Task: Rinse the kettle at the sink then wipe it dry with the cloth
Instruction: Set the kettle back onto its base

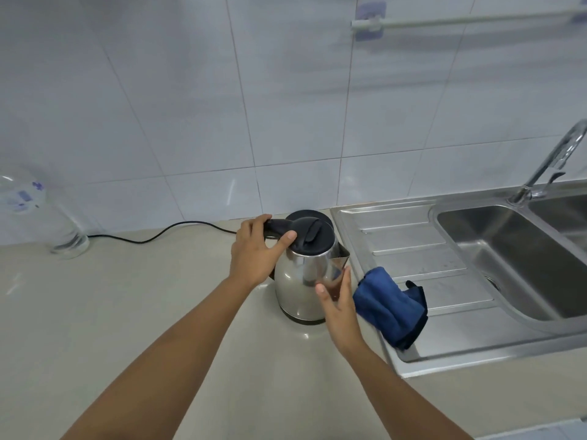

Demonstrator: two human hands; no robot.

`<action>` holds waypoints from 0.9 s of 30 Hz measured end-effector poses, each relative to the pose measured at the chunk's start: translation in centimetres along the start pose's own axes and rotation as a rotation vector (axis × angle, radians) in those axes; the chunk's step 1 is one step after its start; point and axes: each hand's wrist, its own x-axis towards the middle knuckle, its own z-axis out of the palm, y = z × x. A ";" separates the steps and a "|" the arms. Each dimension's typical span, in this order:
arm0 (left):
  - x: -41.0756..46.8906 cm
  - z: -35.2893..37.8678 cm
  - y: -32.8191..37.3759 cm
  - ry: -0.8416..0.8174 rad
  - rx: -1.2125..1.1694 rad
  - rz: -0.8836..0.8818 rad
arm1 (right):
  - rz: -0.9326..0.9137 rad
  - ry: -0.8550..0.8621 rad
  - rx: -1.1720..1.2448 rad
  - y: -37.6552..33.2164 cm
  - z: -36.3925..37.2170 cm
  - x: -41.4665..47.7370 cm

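Note:
A steel kettle with a black lid and black handle stands upright on the beige counter, just left of the sink's drainboard. My left hand is wrapped around the black handle, thumb resting on the lid's edge. My right hand lies flat against the kettle's right side below the spout, fingers straight. A folded blue cloth lies on the drainboard's near left corner, right beside my right hand. The steel sink basin sits further right, with its tap behind it.
A black power cord runs along the counter from the wall toward the kettle's base. A clear glass jar stands at the far left by the tiled wall. A towel rail hangs on the wall above the sink.

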 end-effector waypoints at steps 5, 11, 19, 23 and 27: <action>-2.4 0.4 0.2 0.135 0.083 -0.041 | -0.026 -0.086 -0.007 0.4 -2.9 0.7; -3.6 0.3 -0.9 0.162 0.023 -0.052 | -0.005 -0.112 0.034 0.0 -3.7 0.2; -3.6 1.5 1.5 0.115 -0.261 -0.133 | 0.015 0.096 0.190 -0.6 -0.3 0.6; -3.8 2.1 2.1 0.107 -0.241 -0.148 | 0.006 0.149 0.180 -0.3 0.3 1.4; -3.6 2.4 2.9 0.138 -0.212 -0.169 | 0.001 0.172 0.179 -0.5 0.2 2.8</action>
